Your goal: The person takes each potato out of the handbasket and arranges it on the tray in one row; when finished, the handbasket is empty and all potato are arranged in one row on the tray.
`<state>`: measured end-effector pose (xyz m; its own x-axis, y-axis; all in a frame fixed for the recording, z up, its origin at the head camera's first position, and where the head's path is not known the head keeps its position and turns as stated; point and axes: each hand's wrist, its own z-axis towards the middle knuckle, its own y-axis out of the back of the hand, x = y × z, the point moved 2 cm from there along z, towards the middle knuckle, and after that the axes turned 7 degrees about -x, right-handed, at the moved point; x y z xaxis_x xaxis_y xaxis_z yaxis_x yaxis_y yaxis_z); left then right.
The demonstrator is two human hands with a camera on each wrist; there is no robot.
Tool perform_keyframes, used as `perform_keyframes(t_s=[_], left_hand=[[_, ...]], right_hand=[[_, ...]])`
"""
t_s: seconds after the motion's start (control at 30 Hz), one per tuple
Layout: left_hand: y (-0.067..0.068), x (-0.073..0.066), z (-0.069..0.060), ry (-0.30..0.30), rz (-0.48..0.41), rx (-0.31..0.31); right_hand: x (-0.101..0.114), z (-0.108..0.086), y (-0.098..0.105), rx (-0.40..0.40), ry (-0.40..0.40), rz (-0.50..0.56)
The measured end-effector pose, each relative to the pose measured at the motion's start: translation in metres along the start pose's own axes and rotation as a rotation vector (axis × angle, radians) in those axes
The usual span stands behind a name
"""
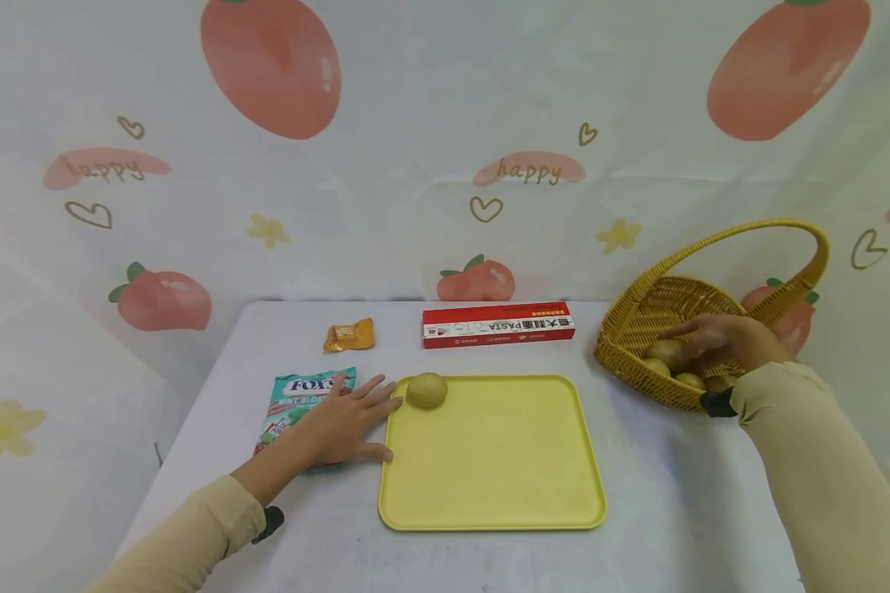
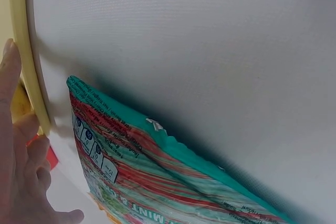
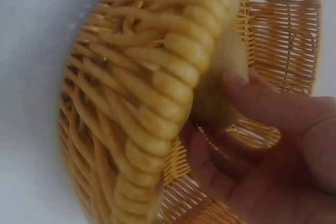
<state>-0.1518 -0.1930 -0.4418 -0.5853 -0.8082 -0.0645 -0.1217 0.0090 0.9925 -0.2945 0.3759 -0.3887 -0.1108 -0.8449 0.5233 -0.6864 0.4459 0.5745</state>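
Note:
Inside the wicker basket [image 1: 611, 362] at the right, my right hand [image 1: 719, 338] grips a potato [image 3: 223, 85]. In the right wrist view the thumb lies against its side and the other fingers curl beneath it. More potatoes [image 1: 690, 380] lie in the basket around that hand. My left hand [image 1: 352, 424] has its fingers spread, and their tips touch the left rim of the yellow tray [image 1: 497, 461]. A single potato [image 1: 427, 390] sits in the tray's upper left corner. Partly under the left hand and forearm lies a green candy bag [image 1: 289, 403].
Behind the tray lies a red and white pasta box [image 1: 498, 325]. A small orange packet [image 1: 349, 335] is to its left, near the back of the white table [image 1: 660, 494]. The basket's tall handle [image 1: 756, 226] arches above the right hand.

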Motion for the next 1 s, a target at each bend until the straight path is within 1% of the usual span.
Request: perform_keyframes(t_s=[0.13, 0.23, 0.33, 0.4, 0.47, 0.63, 0.77, 0.83, 0.9, 1.0], left_hand=[[0.0, 0.0, 0.0, -0.003, -0.004, -0.006], [0.0, 0.0, 0.0, -0.005, -0.008, -0.005], [0.0, -0.001, 0.0, -0.004, -0.011, -0.004], [0.0, -0.001, -0.001, 0.001, -0.012, -0.003], [0.0, -0.001, -0.001, 0.005, -0.011, -0.001], [0.0, -0.001, -0.001, 0.003, -0.004, 0.001], [0.001, -0.001, -0.002, -0.004, 0.015, -0.001], [0.001, -0.001, -0.002, -0.007, 0.016, -0.005], [0.001, -0.001, -0.003, -0.01, 0.01, -0.011], [0.002, -0.002, -0.003, -0.019, 0.0, -0.019]], right_hand=[[0.001, 0.001, 0.0, -0.053, 0.039, -0.049], [0.0, -0.001, -0.001, -0.111, 0.084, -0.102], [-0.001, -0.004, -0.001, -0.149, 0.12, -0.106], [0.0, -0.007, 0.001, -0.173, 0.159, -0.132], [0.001, -0.01, 0.003, -0.187, 0.179, -0.109], [0.005, -0.029, 0.01, -0.252, 0.255, -0.129], [0.012, -0.047, 0.012, -0.293, 0.339, -0.183], [0.017, -0.055, 0.012, -0.308, 0.372, -0.187], [0.022, -0.062, 0.011, -0.326, 0.428, -0.204], [0.029, -0.072, 0.007, -0.326, 0.514, -0.222]])
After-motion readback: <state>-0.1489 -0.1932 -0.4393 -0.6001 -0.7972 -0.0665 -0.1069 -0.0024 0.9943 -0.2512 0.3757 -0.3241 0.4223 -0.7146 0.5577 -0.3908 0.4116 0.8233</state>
